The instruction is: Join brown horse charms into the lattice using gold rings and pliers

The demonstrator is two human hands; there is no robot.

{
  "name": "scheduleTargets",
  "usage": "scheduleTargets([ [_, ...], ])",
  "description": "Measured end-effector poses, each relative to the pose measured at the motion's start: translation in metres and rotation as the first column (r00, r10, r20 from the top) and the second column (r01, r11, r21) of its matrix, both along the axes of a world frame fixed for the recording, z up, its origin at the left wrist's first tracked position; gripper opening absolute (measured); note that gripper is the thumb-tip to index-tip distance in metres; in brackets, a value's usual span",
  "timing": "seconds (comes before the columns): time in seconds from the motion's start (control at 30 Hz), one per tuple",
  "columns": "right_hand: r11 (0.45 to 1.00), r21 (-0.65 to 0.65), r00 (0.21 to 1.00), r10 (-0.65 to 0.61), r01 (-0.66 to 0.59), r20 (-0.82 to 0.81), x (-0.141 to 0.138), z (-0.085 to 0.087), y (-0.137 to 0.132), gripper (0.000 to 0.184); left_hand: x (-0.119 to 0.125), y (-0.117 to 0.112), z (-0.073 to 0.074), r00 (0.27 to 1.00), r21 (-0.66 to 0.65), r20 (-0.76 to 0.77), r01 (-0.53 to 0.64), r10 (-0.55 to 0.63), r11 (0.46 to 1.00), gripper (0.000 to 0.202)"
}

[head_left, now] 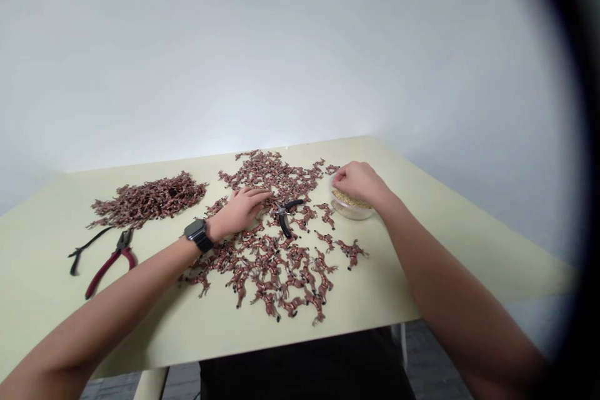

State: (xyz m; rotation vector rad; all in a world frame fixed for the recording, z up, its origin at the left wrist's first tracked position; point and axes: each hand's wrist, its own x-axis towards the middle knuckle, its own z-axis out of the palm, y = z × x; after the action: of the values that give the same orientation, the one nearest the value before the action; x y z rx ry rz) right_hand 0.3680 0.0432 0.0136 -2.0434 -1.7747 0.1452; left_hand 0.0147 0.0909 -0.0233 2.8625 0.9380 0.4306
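Observation:
My left hand lies palm down on a wide spread of small brown horse-shaped pieces, with a black wristwatch on its wrist. Just right of its fingertips sits a small pair of black-handled cutters. My right hand is bunched at the rim of a round transparent tub holding fine golden grains. Its fingertips hide part of the tub, and I cannot tell whether they pinch anything.
A dense heap of the same brown pieces lies at the left of the pale green table. Red-handled pliers and a black-handled tool lie below that heap. A white wall stands behind the table.

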Motion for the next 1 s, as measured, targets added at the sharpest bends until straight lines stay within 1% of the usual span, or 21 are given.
scheduleTargets([
  [0.07,1.000,0.005,1.000,-0.003,0.003,-0.007,0.000,0.001,0.001,0.010,0.013,0.014,-0.003,0.997,-0.006,-0.035,0.071,-0.072,0.997,0.043],
  [0.17,1.000,0.013,1.000,0.003,-0.003,-0.017,0.001,0.004,0.002,0.013,0.023,0.029,-0.002,0.996,-0.034,0.010,0.090,-0.090,0.995,0.033],
  [0.23,1.000,0.021,1.000,0.008,-0.007,-0.023,0.001,0.006,0.003,0.017,0.024,0.032,0.000,0.997,-0.033,0.033,0.077,-0.076,0.997,0.030],
  [0.37,0.998,0.062,0.999,0.027,-0.025,-0.037,-0.003,0.009,0.002,0.021,0.016,0.026,0.002,0.998,-0.015,0.054,0.040,-0.039,0.999,0.030],
  [0.5,0.993,0.106,0.997,0.058,-0.053,-0.046,-0.010,0.012,-0.001,0.022,0.011,0.017,0.002,0.999,0.005,0.035,0.039,-0.039,0.999,0.030],
  [0.57,0.987,0.150,0.996,0.073,-0.064,-0.054,-0.015,0.014,-0.003,0.021,0.011,0.012,0.003,0.999,0.018,0.027,0.046,-0.046,0.999,0.033],
  [0.63,0.969,0.231,0.990,0.110,-0.088,-0.085,-0.026,0.015,-0.007,0.021,0.011,0.006,0.003,0.996,0.039,0.002,0.088,-0.088,0.995,0.039],
  [0.7,0.949,0.287,0.970,0.179,-0.127,-0.163,-0.044,0.016,-0.014,0.021,0.012,0.000,0.003,0.989,0.071,-0.039,0.143,-0.141,0.987,0.043],
  [0.77,0.953,0.224,0.912,0.269,-0.204,-0.310,-0.069,0.014,-0.027,0.026,0.012,-0.005,0.001,0.982,0.105,-0.085,0.175,-0.166,0.979,0.041],
  [0.8,0.945,0.175,0.868,0.324,-0.277,-0.377,-0.085,0.012,-0.034,0.029,0.013,-0.008,0.000,0.982,0.118,-0.100,0.174,-0.162,0.978,0.038],
  [0.83,0.920,0.135,0.814,0.389,-0.367,-0.432,-0.101,0.010,-0.043,0.030,0.013,-0.009,-0.001,0.982,0.127,-0.112,0.169,-0.155,0.977,0.034],
  [0.87,0.880,0.106,0.751,0.453,-0.463,-0.480,-0.117,0.008,-0.051,0.031,0.014,-0.011,-0.002,0.982,0.134,-0.116,0.164,-0.148,0.977,0.030],
  [0.93,0.776,0.069,0.625,0.553,-0.627,-0.551,-0.148,0.004,-0.064,0.029,0.016,-0.013,-0.003,0.981,0.138,-0.132,0.160,-0.141,0.977,0.020],
  [1.0,0.670,0.051,0.537,0.635,-0.740,-0.555,-0.174,0.002,-0.073,0.026,0.018,-0.014,-0.002,0.975,0.140,-0.174,0.162,-0.136,0.977,0.016],
])
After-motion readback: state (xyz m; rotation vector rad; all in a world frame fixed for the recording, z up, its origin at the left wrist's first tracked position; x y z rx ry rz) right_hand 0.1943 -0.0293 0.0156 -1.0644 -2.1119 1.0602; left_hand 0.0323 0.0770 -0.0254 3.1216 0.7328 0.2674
